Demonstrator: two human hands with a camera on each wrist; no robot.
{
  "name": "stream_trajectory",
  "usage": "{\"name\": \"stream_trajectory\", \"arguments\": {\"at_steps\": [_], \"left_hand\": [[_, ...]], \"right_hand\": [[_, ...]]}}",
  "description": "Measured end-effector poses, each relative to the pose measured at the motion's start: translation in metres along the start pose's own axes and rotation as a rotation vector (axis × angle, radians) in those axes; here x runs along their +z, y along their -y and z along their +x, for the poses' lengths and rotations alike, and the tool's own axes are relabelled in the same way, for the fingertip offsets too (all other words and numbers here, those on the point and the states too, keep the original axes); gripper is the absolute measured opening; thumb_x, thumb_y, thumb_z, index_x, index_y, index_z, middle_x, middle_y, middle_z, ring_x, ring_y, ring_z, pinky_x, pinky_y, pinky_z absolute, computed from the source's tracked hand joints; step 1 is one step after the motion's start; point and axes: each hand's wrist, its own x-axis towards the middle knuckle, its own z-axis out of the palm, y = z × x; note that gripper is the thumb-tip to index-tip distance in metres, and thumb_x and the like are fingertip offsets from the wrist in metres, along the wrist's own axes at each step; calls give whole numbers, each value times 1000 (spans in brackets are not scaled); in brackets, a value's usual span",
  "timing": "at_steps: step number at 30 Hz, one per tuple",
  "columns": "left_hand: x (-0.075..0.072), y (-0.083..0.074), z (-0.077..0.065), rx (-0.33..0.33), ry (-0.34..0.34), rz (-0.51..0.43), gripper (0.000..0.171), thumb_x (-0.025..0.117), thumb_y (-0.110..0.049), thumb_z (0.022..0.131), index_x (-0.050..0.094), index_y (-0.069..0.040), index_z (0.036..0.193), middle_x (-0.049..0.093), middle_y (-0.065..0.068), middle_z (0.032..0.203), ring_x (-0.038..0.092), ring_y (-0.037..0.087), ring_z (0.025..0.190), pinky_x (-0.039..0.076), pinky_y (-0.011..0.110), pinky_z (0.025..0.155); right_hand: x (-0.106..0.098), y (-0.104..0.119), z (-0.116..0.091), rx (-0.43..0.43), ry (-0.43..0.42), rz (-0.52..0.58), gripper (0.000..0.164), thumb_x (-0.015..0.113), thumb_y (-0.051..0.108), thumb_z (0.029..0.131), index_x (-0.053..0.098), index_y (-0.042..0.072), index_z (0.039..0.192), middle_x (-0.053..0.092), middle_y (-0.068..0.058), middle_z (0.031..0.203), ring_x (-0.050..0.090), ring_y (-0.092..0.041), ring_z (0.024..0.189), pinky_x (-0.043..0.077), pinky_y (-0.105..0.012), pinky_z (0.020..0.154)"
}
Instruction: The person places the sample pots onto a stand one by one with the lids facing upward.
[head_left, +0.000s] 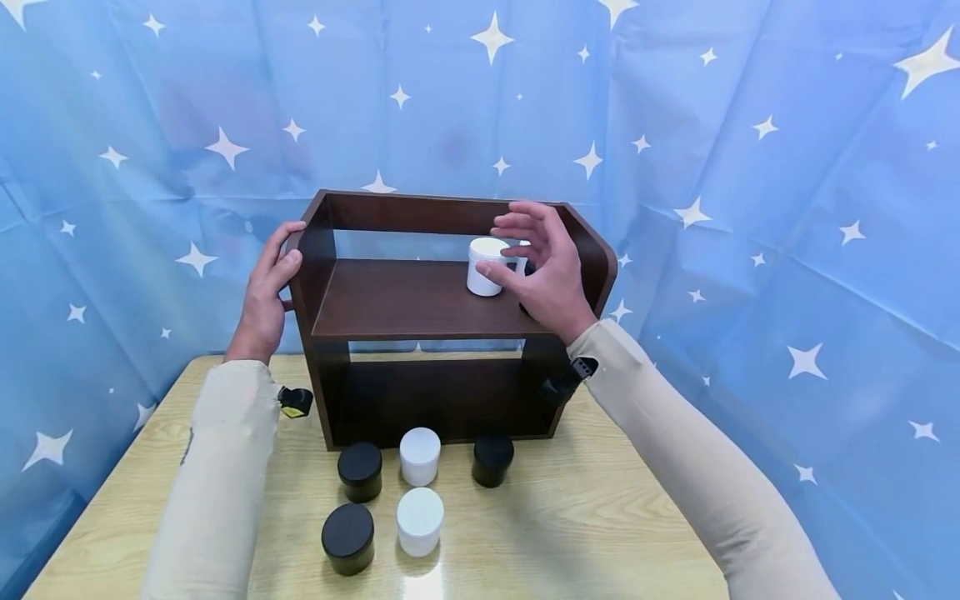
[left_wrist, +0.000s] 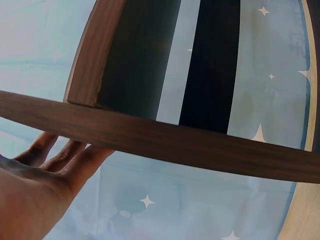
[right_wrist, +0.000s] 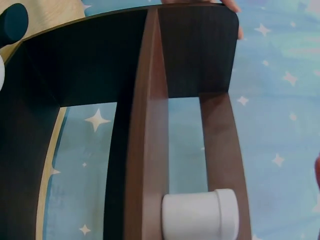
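A dark brown two-tier wooden shelf (head_left: 405, 304) stands on the table. My left hand (head_left: 262, 300) grips its left side panel (left_wrist: 165, 142), with the thumb at the front edge and fingers behind the panel in the left wrist view. My right hand (head_left: 551, 271) hovers before the upper tier's right end, fingers loosely bent and spread, holding nothing. Just left of it, a white lidded jar (head_left: 483, 279) stands upright on the upper board; the right wrist view shows this white jar (right_wrist: 197, 215) with no fingers round it. Behind the right hand, something white and something black are mostly hidden.
In front of the shelf, several lidded jars stand on the wooden table (head_left: 600, 517): black ones (head_left: 348, 537) and white ones (head_left: 420, 521). A black jar (head_left: 492, 460) stands apart to the right. A blue curtain (head_left: 750, 250) with stars hangs behind and beside the table.
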Motion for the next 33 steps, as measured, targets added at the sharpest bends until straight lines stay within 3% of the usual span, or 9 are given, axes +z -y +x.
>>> {"name": "stream_trajectory", "arguments": {"at_steps": [8,15,24,33], "left_hand": [[2,0,1,-4,-1,0,47,36,-54,102,39,-45,148,35,1,159,39,23,131,28,73,108],[2,1,3,6,5,4,48,34,-51,102,37,-44,150,33,3,160,38,24,131,27,74,107],[2,0,1,0,-1,12,48,34,-52,102,38,-44,150,32,1,160,36,25,134,27,75,108],[3,-1,0,1,-9,19,47,34,-53,102,39,-45,148,36,2,156,39,23,129,31,70,106]], "right_hand": [[-16,-7,-26,0,82,55,64,83,0,78,50,1,133,62,-18,132,62,-23,120,55,-26,95],[-22,-17,-56,53,167,121,66,83,-4,76,50,-1,133,59,-22,132,61,-17,121,53,-26,102],[-26,-28,-85,123,276,131,64,80,-3,79,50,4,135,62,-17,132,62,-29,123,53,-30,103],[-20,-44,-113,230,381,153,64,82,3,80,51,9,136,62,-11,134,62,-20,126,50,-37,108]]}}
